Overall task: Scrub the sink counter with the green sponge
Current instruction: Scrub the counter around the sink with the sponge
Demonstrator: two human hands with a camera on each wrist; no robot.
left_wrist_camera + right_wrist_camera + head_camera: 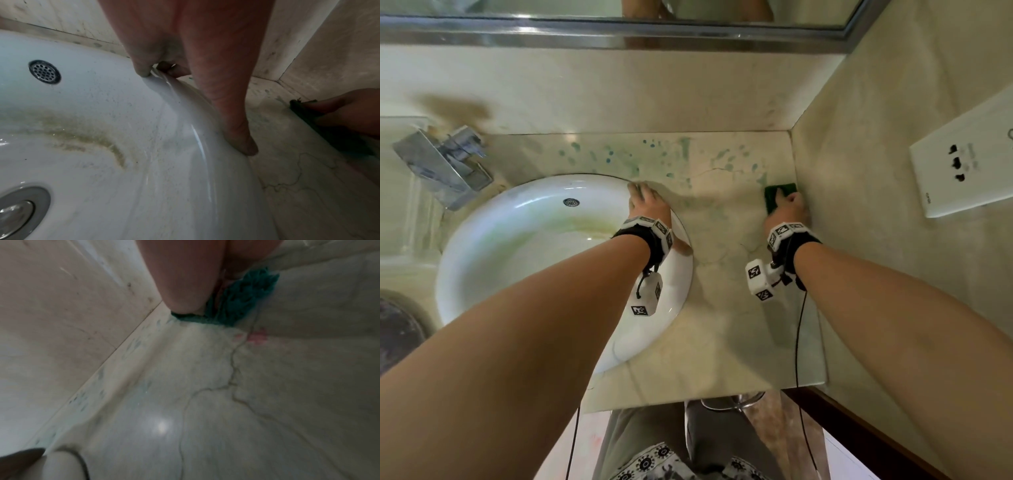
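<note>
The green sponge (779, 192) lies on the beige marble counter (722, 240), hard against the right wall near the back corner. My right hand (789, 205) grips it and presses it down; in the right wrist view the thumb (183, 288) sits on the crumpled sponge (242, 301). My left hand (647, 202) rests on the right rim of the white sink (517, 240), fingers laid over the rim's edge (185, 100), holding nothing. Blue-green spots (619, 157) dot the back strip of the counter. From the left wrist, the sponge (304, 113) shows under the right hand (349, 113).
A chrome faucet (445, 164) stands at the back left of the sink. A white wall socket (962, 161) sits on the right wall, and a mirror frame (585, 31) runs along the back wall. Cracks cross the counter between my hands.
</note>
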